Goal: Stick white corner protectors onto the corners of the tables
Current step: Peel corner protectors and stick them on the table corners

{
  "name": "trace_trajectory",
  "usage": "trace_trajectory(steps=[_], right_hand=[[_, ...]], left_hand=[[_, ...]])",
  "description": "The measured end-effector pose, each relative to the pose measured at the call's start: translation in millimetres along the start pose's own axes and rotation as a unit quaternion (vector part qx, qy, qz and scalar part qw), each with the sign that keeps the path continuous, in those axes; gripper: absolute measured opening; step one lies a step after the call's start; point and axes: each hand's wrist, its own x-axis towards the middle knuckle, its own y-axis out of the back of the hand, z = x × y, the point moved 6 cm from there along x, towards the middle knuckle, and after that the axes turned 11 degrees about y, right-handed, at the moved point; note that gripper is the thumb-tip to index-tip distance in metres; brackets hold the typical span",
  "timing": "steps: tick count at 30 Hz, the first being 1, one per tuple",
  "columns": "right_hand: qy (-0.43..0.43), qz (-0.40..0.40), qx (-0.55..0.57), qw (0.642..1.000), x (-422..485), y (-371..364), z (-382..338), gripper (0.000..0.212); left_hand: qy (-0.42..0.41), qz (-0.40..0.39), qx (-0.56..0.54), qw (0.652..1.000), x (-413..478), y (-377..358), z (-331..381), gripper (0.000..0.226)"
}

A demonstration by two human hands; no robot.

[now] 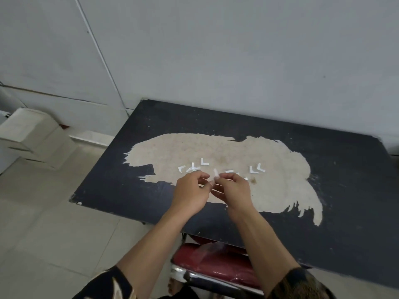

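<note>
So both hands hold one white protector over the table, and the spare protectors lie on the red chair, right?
No. The spare protectors lie on the table, on its worn pale patch, not on the red chair tucked under it, as the head view shows. The left hand and right hand do hold one protector over the table.

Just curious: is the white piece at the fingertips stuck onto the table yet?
Not stuck: the right hand pinches the corner protector above the tabletop, away from any corner.
</note>
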Motion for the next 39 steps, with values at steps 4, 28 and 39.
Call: trace_trajectory(steps=[4,28,39], right_hand=[[-0.012,-0.042,0.106,0.993,-24,13,-33,0.006],[0.091,-0.08,-0.003,0.993,-32,46,-105,0.012],[0.141,-0.047,-0.021,0.989,-27,61,-119,0.015]], left_hand=[[-0.03,0.03,-0.058,0.997,-30,-2,33,0.016],[-0.049,0.103,-0.149,0.982,-49,8,102,0.026],[-0.062,0.093,-0.17,0.979,-50,1,119,0.022]])
